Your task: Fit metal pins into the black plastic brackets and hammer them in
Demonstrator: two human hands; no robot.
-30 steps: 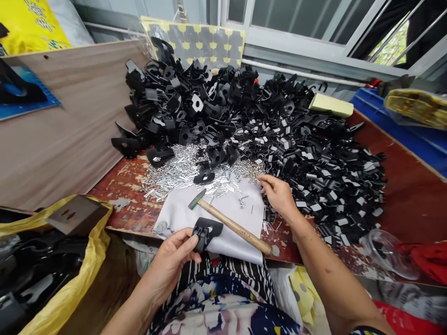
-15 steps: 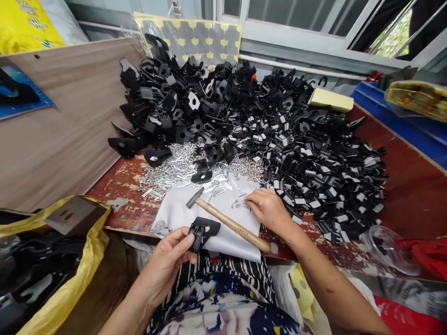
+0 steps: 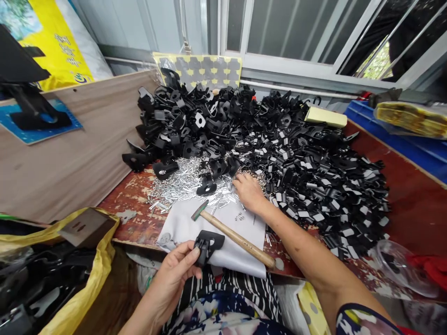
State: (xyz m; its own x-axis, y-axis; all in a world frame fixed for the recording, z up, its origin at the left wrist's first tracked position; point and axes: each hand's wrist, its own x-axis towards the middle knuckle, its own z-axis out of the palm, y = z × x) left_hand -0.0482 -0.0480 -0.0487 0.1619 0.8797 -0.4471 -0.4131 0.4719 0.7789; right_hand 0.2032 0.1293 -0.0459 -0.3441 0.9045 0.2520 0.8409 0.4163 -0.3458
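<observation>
Low in the centre of the frame, the left hand [image 3: 174,274] has its fingers closed on a black plastic part [image 3: 208,243], thumb pressed on its near edge. The right hand [image 3: 249,193] lies palm down at mid-frame, its fingertips touching the right edge of a pile of silver pins [image 3: 181,179] on the desk [image 3: 129,200]. The pile spreads leftward from them. Its fingers are curled, possibly pinching a pin, though I cannot tell. Between the hands, a hammer [image 3: 233,235] lies diagonally, head toward the pins.
</observation>
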